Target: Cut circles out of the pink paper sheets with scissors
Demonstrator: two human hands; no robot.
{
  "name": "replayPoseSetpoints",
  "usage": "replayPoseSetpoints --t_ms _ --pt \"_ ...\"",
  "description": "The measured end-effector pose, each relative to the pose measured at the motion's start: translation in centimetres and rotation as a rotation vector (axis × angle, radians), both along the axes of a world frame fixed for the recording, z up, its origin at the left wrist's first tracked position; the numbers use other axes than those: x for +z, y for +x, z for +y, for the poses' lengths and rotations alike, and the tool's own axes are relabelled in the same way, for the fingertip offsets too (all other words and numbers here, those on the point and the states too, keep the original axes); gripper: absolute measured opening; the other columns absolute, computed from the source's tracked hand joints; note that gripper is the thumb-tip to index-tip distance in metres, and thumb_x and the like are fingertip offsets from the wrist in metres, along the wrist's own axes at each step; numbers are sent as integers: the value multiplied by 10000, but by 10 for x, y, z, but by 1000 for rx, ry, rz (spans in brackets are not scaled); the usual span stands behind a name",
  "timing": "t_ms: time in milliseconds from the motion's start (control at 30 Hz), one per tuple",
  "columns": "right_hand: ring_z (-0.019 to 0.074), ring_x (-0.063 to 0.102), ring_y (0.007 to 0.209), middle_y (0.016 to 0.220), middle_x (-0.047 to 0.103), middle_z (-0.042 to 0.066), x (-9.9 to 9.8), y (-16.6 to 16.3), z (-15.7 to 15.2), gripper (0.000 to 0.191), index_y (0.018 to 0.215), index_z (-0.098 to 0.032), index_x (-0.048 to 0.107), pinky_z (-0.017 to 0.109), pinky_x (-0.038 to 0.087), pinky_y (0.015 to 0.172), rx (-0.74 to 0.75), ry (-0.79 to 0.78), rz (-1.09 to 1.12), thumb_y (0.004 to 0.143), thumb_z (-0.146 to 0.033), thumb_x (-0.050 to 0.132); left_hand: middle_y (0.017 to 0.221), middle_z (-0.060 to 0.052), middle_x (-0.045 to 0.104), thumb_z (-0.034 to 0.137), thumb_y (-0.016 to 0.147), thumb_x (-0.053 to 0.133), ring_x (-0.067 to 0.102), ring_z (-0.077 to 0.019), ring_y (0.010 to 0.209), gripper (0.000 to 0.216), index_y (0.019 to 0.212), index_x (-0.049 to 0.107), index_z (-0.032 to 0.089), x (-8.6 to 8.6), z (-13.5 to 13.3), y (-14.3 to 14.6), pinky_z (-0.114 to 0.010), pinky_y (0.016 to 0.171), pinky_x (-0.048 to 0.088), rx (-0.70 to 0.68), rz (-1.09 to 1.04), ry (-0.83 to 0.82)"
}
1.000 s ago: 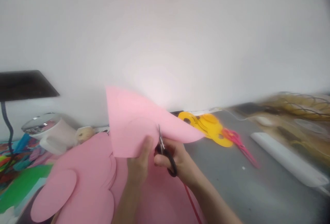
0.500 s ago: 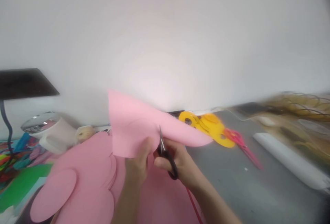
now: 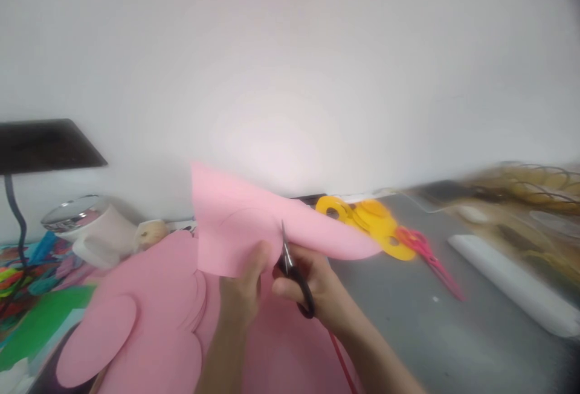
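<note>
Pale, plain wall [image 3: 290, 67] filled the upper part of the view, brightest near the middle, and a grey table [image 3: 385, 333] ran along its foot. Before the wall, about midway across the view, a pink sheet [image 3: 231, 231] was held up above the table, its right side curling over into a long tapering roll. A faint curved line [image 3: 244, 208] showed on its face.

The left hand [image 3: 242, 288] gripped the sheet at its lower edge, thumb laid over the front; its other fingers were mostly hidden. The right hand [image 3: 315, 282] was closed around the handles of black-handled scissors [image 3: 287, 258], whose blades pointed up and away against the sheet, just right of the left thumb. How far apart the blades stood was hard to tell.

More pink cut pieces [image 3: 158, 291] lay overlapping to the left and under the forearms, with a pink oval [image 3: 97, 339] on top near the lower left. A thin red strip [image 3: 342, 361] showed beside the right forearm.

To the right, yellow cut-outs [image 3: 371, 222] lay grouped near the wall, with pink scissors [image 3: 428, 255] touching them. Beyond those lay a long white bar [image 3: 507, 282], and a small white scrap [image 3: 435, 299] sat on the grey.

On the far left were a white mug [image 3: 106, 237], a green sheet [image 3: 49, 321] and a jumble of coloured pieces [image 3: 13, 282], beneath a dark flat panel [image 3: 48, 146].
</note>
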State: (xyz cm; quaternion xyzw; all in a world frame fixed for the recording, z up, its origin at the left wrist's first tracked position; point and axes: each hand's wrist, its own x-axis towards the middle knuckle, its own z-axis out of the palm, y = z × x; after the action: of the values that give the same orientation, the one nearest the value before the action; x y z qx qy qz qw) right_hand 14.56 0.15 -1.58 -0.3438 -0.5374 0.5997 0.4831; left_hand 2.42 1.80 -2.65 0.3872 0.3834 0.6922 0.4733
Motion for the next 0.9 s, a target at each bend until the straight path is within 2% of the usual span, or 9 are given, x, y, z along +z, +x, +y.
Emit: replayPoseSetpoints --t_ms 133,400,533,600,767,833,900 --pt "101 394 545 624 449 -42 0 0 -1 425 711 -185 542 233 331 482 -1 13 -2 641 -523 790 1012 -51 680 256 650 777 618 -245 996 483 1115 652 227 1 1 0 -351 843 523 -15 -17 -10" --pt "101 385 525 585 454 -48 -2 0 -1 448 710 -193 532 237 310 474 4 10 -11 639 -560 777 908 -42 678 266 628 787 624 -236 920 446 1058 678 216 -1 1 -3 -343 791 530 -21 3 -20" --pt "97 369 522 586 444 -49 -3 -1 -1 428 701 -194 529 233 307 468 -1 -5 -4 648 -539 776 967 -46 681 263 659 774 618 -215 935 444 1089 670 226 -2 1 -2 -345 863 517 -5 3 13" --pt "96 358 519 587 438 -52 -5 -2 -1 401 717 -195 539 234 308 467 -44 9 7 658 -510 778 988 -48 685 259 675 768 628 -215 950 462 1123 655 234 1 1 0 -349 885 513 -2 -29 25" --pt "101 386 532 570 438 -60 -10 -7 -1 350 667 -205 491 238 333 500 -268 83 -34 650 -321 820 973 -49 703 257 658 775 657 -232 955 498 1138 643 249 8 1 2 -327 827 534 -72 -87 2" --pt "107 396 539 572 436 -59 -10 -8 -1 325 675 -207 501 241 339 506 -268 55 -37 666 -318 806 924 -47 708 254 635 780 660 -238 943 481 1100 659 234 7 1 1 -332 826 532 -74 -90 -15" --pt "114 426 554 598 456 -48 -9 -8 -1 292 713 -201 538 244 363 520 -205 -34 -22 689 -364 779 854 -44 701 253 643 765 654 -242 928 406 1037 675 209 4 3 0 -336 813 529 -61 -63 -50"
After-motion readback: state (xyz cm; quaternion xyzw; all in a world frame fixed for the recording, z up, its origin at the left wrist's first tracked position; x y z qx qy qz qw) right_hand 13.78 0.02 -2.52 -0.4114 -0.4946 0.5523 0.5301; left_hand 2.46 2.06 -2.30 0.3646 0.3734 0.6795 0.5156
